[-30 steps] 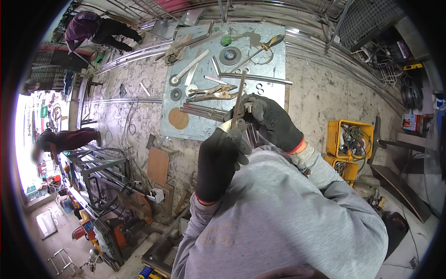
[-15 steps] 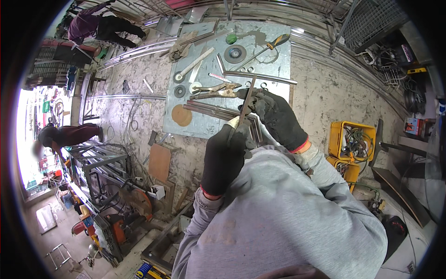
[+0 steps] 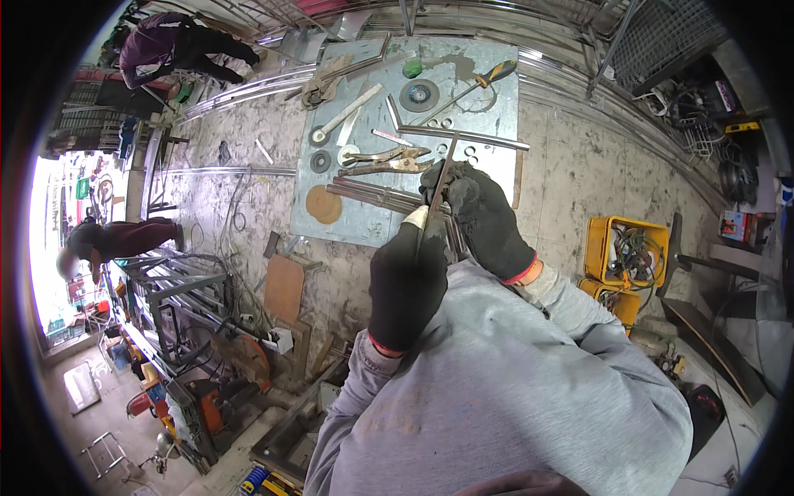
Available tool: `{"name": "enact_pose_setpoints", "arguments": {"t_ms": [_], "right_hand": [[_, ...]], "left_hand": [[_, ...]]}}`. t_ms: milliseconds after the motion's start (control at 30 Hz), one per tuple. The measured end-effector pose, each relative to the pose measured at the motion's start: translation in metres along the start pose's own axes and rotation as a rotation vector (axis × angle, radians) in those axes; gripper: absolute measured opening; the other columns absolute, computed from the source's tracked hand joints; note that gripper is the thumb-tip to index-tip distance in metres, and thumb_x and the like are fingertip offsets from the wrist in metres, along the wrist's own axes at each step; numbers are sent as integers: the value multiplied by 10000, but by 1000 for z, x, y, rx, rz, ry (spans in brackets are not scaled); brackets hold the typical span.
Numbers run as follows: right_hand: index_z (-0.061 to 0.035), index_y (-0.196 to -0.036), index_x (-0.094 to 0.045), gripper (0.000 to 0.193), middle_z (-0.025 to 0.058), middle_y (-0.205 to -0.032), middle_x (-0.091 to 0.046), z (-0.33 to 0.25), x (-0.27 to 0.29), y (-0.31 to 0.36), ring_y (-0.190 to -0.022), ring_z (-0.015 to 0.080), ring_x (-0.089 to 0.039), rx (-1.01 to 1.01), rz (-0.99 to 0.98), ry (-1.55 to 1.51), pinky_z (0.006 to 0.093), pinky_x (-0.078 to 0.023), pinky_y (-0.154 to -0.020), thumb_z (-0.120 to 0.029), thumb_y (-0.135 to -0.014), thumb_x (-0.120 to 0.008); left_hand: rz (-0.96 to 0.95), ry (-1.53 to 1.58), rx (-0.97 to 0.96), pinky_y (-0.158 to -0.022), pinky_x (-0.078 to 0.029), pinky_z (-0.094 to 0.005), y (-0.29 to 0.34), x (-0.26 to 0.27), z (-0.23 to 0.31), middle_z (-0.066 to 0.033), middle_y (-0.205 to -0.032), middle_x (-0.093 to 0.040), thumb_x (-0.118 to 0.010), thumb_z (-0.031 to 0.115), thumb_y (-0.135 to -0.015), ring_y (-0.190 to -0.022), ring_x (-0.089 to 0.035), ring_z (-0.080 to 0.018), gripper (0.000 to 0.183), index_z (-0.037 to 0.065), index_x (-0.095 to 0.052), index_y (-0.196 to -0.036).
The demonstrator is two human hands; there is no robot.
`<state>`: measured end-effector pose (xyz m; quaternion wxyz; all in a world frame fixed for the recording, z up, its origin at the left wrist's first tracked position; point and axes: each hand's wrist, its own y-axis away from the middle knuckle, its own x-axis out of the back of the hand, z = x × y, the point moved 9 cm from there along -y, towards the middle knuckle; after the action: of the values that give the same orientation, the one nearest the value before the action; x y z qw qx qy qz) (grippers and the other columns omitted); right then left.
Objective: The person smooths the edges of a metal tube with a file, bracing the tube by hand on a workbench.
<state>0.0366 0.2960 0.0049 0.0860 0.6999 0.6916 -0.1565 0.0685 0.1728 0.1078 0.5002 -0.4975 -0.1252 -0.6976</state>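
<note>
In my black-gloved left hand (image 3: 407,285), closed, is a thin brown flat metal bar (image 3: 444,172) that points up and away from me. My right hand (image 3: 484,215), also in a black glove, has its fingers curled against the bar's far side; whether it holds something of its own is hidden. Under both hands runs a bundle of dark metal bars (image 3: 372,193), lying over the near part of the metal-topped table (image 3: 310,194). Locking pliers (image 3: 393,162) rest just beyond that bundle. Steel rings (image 3: 470,152) lie beyond my right hand.
Across the table lie a bent steel tube (image 3: 463,136), a grinding disc (image 3: 419,95), a yellow-and-black-handled tool (image 3: 496,73), a round brown disc (image 3: 323,204) and a rag (image 3: 322,87). Yellow crates (image 3: 589,248) stand at right. Two people (image 3: 124,248) are off to the left.
My right hand has drawn slightly nearer to me and closer around the bar. The left hand has shifted a little to the right. Objects on the table stay put.
</note>
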Motion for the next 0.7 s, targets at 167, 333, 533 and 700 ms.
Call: {"name": "enact_pose_setpoints", "arguments": {"t_ms": [167, 333, 533, 700], "right_hand": [[36, -1370, -643, 631, 113, -1273, -709, 1, 1, 2, -1172, 193, -656, -22, 44, 101, 368, -514, -1075, -536, -1111, -577], [19, -1327, -650, 479, 75, -1203, -698, -27, -15, -13, -1092, 186, -651, -111, -157, 271, 350, -526, -1019, -414, -1125, -607], [18, -1319, -646, 439, 63, -1198, -681, -2, 10, -13, -1096, 182, -653, -72, -5, -152, 322, -525, -1001, -378, -1161, -542], [30, -1342, -630, 476, 92, -1217, -689, -16, 1, -10, -1137, 189, -655, -37, -71, -330, 320, -516, -1024, -400, -1163, -532]], "left_hand": [[-48, -77, 41, -546, -500, -473, -2, -3, -6, -163, -829, -590, -658, -9, -917, -668, -650, -377, 56, 22, -620, -947], [-71, -98, 32, -550, -503, -472, 9, -3, -3, -173, -805, -583, -673, 19, -921, -667, -646, -385, 62, 33, -620, -951], [-91, -14, -1, -534, -453, -461, 14, -4, -1, -154, -790, -549, -686, -7, -823, -646, -610, -362, 141, 18, -684, -961], [-62, -33, 36, -536, -471, -454, 5, 10, -6, -157, -797, -581, -667, 12, -875, -650, -634, -354, 181, 31, -712, -1050]]}}
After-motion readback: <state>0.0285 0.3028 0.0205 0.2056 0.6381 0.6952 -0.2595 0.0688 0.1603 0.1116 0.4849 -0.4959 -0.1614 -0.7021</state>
